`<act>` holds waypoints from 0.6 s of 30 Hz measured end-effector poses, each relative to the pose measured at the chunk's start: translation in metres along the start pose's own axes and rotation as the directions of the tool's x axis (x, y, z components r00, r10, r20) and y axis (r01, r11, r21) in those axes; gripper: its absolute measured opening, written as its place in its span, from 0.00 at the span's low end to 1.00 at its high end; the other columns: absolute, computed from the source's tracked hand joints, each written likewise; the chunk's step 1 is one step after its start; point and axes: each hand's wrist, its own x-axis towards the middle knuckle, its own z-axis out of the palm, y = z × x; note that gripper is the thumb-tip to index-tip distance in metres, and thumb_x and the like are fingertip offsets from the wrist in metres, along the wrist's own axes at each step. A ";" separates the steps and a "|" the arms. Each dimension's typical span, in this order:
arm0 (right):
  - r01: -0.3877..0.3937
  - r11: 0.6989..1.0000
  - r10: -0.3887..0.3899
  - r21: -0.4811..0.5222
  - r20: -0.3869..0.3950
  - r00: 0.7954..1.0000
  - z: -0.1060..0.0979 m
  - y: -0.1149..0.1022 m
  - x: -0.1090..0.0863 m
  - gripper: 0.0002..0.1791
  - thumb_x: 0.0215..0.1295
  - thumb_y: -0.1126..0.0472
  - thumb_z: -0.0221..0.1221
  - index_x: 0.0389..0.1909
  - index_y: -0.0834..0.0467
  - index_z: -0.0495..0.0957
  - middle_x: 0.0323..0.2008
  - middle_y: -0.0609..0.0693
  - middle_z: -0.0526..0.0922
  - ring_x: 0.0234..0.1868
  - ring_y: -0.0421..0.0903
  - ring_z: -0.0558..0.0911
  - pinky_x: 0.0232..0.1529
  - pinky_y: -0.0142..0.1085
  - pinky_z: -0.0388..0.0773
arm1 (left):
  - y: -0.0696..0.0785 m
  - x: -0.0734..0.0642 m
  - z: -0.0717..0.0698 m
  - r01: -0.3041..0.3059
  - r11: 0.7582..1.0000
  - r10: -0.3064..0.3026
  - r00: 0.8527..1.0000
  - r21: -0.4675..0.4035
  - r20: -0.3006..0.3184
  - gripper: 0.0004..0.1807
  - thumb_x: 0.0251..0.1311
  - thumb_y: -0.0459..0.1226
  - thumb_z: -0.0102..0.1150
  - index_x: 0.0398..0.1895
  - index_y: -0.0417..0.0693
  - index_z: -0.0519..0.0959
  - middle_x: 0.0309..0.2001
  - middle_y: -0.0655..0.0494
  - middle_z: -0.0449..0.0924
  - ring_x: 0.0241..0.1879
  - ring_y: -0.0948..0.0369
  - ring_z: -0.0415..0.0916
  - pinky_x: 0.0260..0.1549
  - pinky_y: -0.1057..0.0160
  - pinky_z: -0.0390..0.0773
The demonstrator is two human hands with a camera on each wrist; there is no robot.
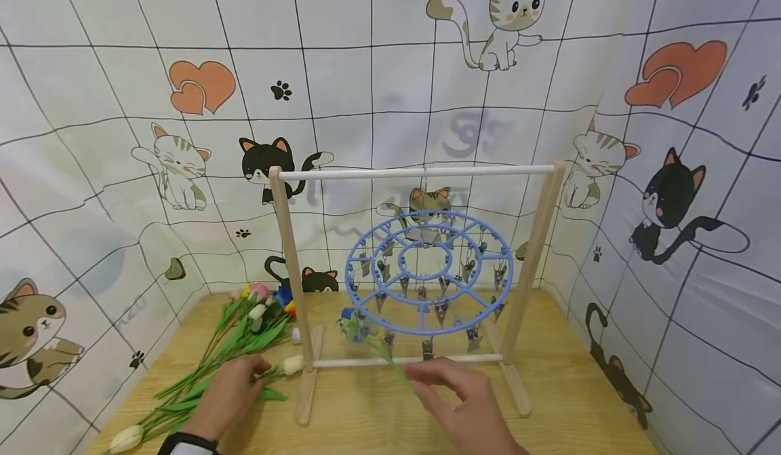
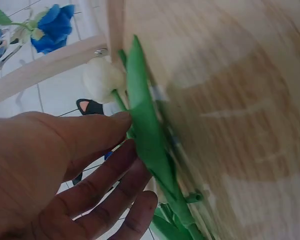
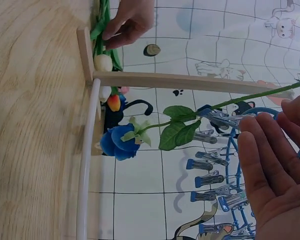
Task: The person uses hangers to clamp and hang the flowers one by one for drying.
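From here I see the blue rose ahead and left of the right hand, its stem slanting back that way, but I can't tell if the fingers grip it. The left hand pinches a white tulip, head just beside the wooden stand; there's more room on the right.

Head view looks forward and down across the tabletop, farthest off. Sideways-turned wrist views look from close by at a white tulip (left) and hanging clips (right). All share the blue rose.
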 end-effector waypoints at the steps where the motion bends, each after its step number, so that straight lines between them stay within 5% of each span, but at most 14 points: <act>1: 0.011 1.000 -0.011 -0.008 0.005 1.000 0.001 -0.001 0.000 0.17 0.64 0.73 0.64 0.51 0.55 0.82 0.45 0.47 0.86 0.43 0.46 0.86 0.42 0.37 0.84 | -0.001 0.001 0.001 -0.004 1.000 0.004 1.000 0.016 0.005 0.11 0.52 0.32 0.75 0.38 0.50 0.84 0.36 0.58 0.84 0.35 0.58 0.81 0.32 0.55 0.82; 9: 0.196 0.974 -0.188 -0.109 0.082 0.979 0.006 0.033 -0.011 0.22 0.62 0.71 0.67 0.57 0.55 0.80 0.50 0.48 0.84 0.49 0.45 0.83 0.47 0.33 0.81 | -0.011 0.002 0.009 -0.057 0.993 0.059 0.998 0.102 -0.020 0.14 0.48 0.30 0.77 0.36 0.51 0.83 0.34 0.59 0.82 0.36 0.57 0.81 0.34 0.53 0.82; 18: 0.184 0.956 -0.141 -0.229 0.192 0.971 0.010 0.060 -0.021 0.23 0.66 0.60 0.68 0.61 0.46 0.77 0.55 0.39 0.80 0.55 0.42 0.80 0.52 0.39 0.80 | -0.012 0.000 0.012 -0.059 0.990 0.068 0.995 0.128 -0.069 0.13 0.51 0.28 0.74 0.34 0.56 0.84 0.33 0.60 0.80 0.34 0.59 0.79 0.31 0.55 0.82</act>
